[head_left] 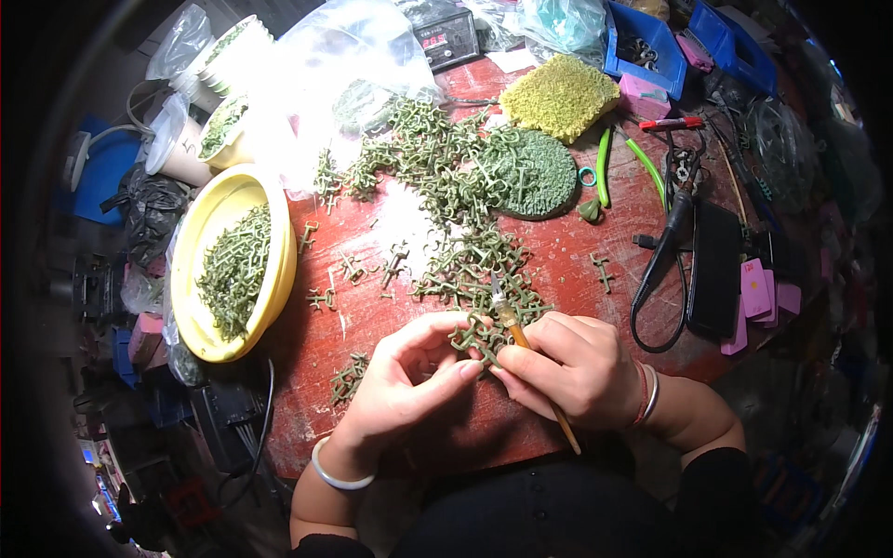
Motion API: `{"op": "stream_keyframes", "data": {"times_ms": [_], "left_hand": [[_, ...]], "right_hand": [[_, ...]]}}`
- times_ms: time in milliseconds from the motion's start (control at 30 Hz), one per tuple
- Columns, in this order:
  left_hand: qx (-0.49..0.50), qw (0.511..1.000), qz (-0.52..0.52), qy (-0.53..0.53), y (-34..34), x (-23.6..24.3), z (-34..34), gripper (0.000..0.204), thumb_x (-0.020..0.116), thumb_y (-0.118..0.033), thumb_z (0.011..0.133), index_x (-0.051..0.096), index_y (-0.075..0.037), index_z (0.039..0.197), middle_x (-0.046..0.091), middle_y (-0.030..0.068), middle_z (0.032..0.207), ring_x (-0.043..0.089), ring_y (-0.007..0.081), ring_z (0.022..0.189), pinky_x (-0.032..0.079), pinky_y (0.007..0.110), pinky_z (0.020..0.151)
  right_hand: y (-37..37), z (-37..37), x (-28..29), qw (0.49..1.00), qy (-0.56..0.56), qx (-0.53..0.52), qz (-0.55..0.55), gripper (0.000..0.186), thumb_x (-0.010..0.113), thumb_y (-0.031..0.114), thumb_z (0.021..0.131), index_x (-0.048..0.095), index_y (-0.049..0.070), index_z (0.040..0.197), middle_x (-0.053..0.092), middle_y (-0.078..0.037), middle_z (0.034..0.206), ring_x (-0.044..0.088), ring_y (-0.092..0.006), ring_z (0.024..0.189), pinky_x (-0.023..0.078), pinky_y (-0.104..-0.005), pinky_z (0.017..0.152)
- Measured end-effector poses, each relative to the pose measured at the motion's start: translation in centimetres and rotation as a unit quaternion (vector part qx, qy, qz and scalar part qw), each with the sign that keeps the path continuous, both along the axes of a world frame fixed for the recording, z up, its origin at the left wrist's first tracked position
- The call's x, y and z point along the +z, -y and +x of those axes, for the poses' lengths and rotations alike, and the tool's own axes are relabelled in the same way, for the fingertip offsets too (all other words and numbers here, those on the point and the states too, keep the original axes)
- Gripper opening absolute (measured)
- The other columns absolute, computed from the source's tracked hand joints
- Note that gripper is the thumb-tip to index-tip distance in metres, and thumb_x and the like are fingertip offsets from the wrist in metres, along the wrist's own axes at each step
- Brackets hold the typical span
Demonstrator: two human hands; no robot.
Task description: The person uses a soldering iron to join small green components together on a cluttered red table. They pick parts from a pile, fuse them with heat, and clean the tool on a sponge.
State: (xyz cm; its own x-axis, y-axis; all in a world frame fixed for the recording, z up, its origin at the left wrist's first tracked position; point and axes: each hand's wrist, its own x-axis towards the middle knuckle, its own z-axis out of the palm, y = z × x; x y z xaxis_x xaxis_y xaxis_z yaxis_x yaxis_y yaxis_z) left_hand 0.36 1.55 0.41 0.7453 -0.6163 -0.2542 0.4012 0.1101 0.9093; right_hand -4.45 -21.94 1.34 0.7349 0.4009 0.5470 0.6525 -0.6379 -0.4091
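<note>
My left hand pinches a small green branched piece between thumb and fingers at the lower middle. My right hand grips a slim tool with a wooden handle and metal tip, angled across the piece, its fingertips close to or touching the piece. A loose pile of similar green pieces lies just beyond both hands and runs up the red work table. A small cluster of pieces lies left of my left hand.
A yellow bowl of green pieces stands left. Behind are plastic bags, a round green pad, a yellow sponge and blue bins. Right lie cutters, a corded pen tool, a black phone and pink blocks.
</note>
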Motion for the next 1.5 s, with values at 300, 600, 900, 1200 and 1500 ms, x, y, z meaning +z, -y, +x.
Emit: {"op": "stream_keyframes", "data": {"times_ms": [300, 600, 900, 1200, 1500], "left_hand": [[-0.042, 0.996, 0.076, 0.033, -0.1, 0.1, -0.1, 0.054, 0.073, 0.000, 0.096, 0.057, -0.004, 0.148, 0.055, -0.0088, 0.078, 0.046, -0.0009, 0.067, 0.036, 0.019, 0.059], [-0.038, 0.993, 0.098, 0.053, -0.1, -0.3, 0.0, 0.053, 0.070, 0.000, 0.097, 0.057, -0.004, 0.149, 0.059, -0.0069, 0.085, 0.049, -0.0005, 0.070, 0.039, 0.019, 0.061], [-0.034, 0.993, 0.109, 0.034, 0.2, 0.3, 0.0, 0.050, 0.070, 0.001, 0.098, 0.059, -0.003, 0.146, 0.061, -0.0052, 0.093, 0.048, -0.0006, 0.071, 0.039, 0.018, 0.062], [-0.082, 0.987, 0.102, 0.097, 0.2, 1.1, 0.2, 0.058, 0.072, 0.004, 0.093, 0.056, -0.006, 0.148, 0.062, -0.0060, 0.101, 0.042, -0.0015, 0.065, 0.034, 0.018, 0.056], [-0.110, 0.979, 0.118, 0.123, 0.2, 0.5, 0.0, 0.061, 0.072, 0.003, 0.090, 0.054, -0.007, 0.148, 0.062, -0.0053, 0.099, 0.040, -0.0006, 0.065, 0.035, 0.018, 0.056]], "right_hand": [[-0.1, 0.0, -0.1, 0.999, -0.010, 0.016, -0.043, 0.014, 0.073, 0.020, 0.090, 0.065, 0.009, 0.092, 0.054, -0.004, 0.081, 0.062, -0.0187, 0.073, 0.050, -0.0319, 0.059], [-0.2, 0.0, -0.1, 0.999, -0.013, 0.011, -0.040, 0.017, 0.074, 0.022, 0.090, 0.066, 0.007, 0.094, 0.053, -0.004, 0.081, 0.063, -0.0190, 0.074, 0.051, -0.0319, 0.061], [-0.1, 0.1, 0.0, 0.999, -0.017, 0.008, -0.036, 0.019, 0.075, 0.023, 0.090, 0.066, 0.007, 0.094, 0.053, -0.004, 0.081, 0.063, -0.0198, 0.075, 0.052, -0.0326, 0.062], [-0.2, 0.0, 0.1, 0.999, -0.018, -0.002, -0.028, 0.020, 0.076, 0.022, 0.089, 0.067, 0.006, 0.097, 0.054, -0.004, 0.082, 0.063, -0.0200, 0.076, 0.052, -0.0329, 0.062], [-0.2, -0.1, 0.2, 0.999, -0.034, -0.030, -0.012, 0.021, 0.078, 0.021, 0.087, 0.067, 0.006, 0.098, 0.057, -0.005, 0.084, 0.064, -0.0217, 0.075, 0.054, -0.0345, 0.064]]}}
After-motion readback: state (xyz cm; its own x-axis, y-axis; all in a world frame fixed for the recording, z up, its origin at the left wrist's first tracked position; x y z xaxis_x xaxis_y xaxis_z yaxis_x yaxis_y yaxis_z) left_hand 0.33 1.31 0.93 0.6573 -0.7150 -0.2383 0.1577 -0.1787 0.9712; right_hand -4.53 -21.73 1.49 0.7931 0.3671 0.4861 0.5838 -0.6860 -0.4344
